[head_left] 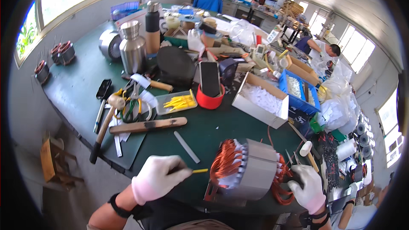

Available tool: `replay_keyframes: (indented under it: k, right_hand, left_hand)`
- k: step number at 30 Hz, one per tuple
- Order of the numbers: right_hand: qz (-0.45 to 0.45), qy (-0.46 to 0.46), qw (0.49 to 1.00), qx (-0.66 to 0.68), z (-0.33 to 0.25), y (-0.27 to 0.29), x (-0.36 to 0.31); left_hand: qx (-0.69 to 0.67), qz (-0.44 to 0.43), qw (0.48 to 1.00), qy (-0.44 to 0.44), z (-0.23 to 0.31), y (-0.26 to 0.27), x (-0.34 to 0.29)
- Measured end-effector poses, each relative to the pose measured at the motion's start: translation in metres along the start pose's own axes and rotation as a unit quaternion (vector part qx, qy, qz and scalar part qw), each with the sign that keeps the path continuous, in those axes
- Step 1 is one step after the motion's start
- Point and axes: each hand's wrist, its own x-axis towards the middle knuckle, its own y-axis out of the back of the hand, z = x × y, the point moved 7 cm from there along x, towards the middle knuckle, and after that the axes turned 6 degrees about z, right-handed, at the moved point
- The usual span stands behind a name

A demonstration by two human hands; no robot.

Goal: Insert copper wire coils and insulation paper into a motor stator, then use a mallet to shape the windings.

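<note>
A grey metal motor stator (260, 168) lies on its side in front of me. Orange copper windings (226, 162) bulge from its left end, with white insulation pieces along the slots. My left hand (162, 176), in a white glove, pinches a thin yellow tube (200, 171) that points toward these windings. At the stator's other end my right hand (307, 185), also gloved, has its fingers curled beside loose copper wires (282, 194); what they grip is hidden. Two thin pointed blades (290, 157) show just beyond those fingers.
A wooden bar (148, 125), a mallet (116, 101) and a tray of yellow tubes (176, 102) lie left. Beyond stand a red holder (210, 99) with a phone and a white box (260, 98). A white-headed hammer (306, 148) lies right. Other people work nearby.
</note>
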Motion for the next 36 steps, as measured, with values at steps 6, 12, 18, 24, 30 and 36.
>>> replay_keyframes:
  k: [6, 12, 18, 24, 30, 36]
  right_hand:
    - [-0.106, -0.035, 0.992, -0.065, 0.011, -0.036, 0.009]
    - [-0.11, -0.019, 0.989, -0.095, 0.017, -0.033, 0.012]
    - [-0.116, -0.004, 0.987, -0.11, 0.015, -0.031, 0.016]
    - [-0.109, -0.009, 0.989, -0.104, 0.01, -0.03, 0.017]
    - [-0.082, -0.011, 0.993, -0.079, 0.028, -0.024, 0.006]
    - [-0.054, 0.042, 0.995, -0.074, 0.043, -0.025, -0.001]
  left_hand:
    - [0.043, -0.056, 0.994, -0.081, 0.001, -0.039, 0.039]
    - [0.072, -0.086, 0.989, -0.099, -0.001, -0.057, 0.059]
    - [0.12, -0.121, 0.981, -0.093, 0.003, -0.066, 0.067]
    - [0.154, -0.144, 0.972, -0.105, -0.007, -0.075, 0.074]
    - [0.159, -0.215, 0.963, 0.018, -0.005, -0.06, 0.076]
    - [0.304, -0.165, 0.934, -0.094, 0.008, -0.082, 0.081]
